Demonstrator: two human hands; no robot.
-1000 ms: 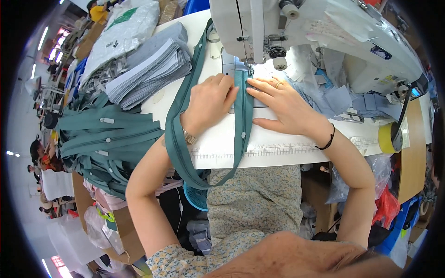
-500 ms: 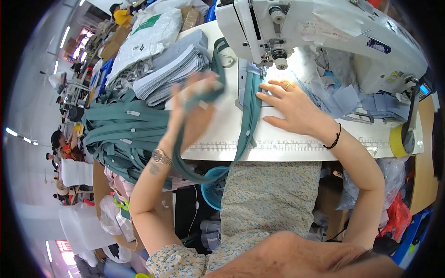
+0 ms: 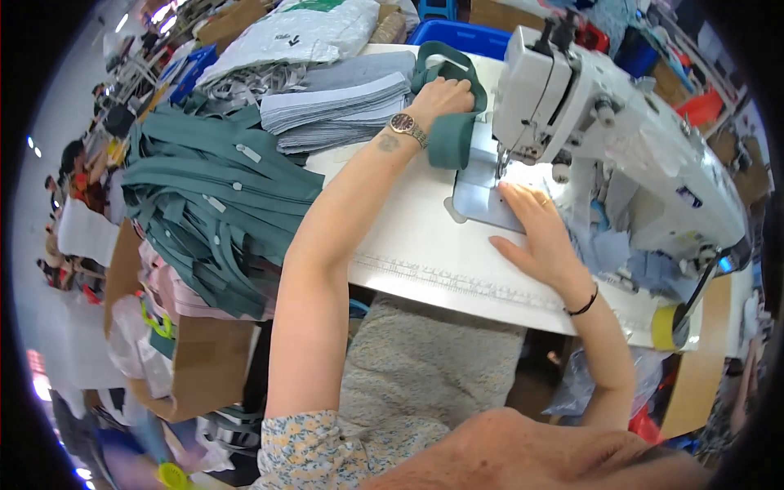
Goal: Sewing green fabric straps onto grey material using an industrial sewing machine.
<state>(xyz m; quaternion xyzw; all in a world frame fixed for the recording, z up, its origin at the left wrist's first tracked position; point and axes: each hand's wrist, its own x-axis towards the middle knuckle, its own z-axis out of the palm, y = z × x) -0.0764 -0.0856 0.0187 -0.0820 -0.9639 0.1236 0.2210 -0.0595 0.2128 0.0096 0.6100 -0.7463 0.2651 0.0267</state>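
Observation:
A white sewing machine [image 3: 523,90] stands over the table, its presser foot above a shiny metal plate [image 3: 483,196]. My left hand [image 3: 443,100] reaches to the far side, left of the machine head, its fingers curled on a dark green zipper [image 3: 451,140]. The zipper loops up behind that hand and hangs in a fold at its near side. Flat beside the presser foot lies my right hand [image 3: 535,233], fingers stretched out and holding nothing. A heap of similar green zippers [image 3: 204,175] with pale pulls fills the table's left end.
Behind the heap lie a stack of grey-blue fabric pieces [image 3: 339,106] and a white plastic bag [image 3: 302,33]. Fabric scraps [image 3: 604,249] and yellow tape [image 3: 663,328] are at the right. A ruler strip [image 3: 441,273] runs along the front edge. A cardboard box [image 3: 208,355] stands below left.
My left hand has carried the zipper forward, away from me. The zipper is gone from under the presser foot. My right hand stays beside the needle, and the view has turned.

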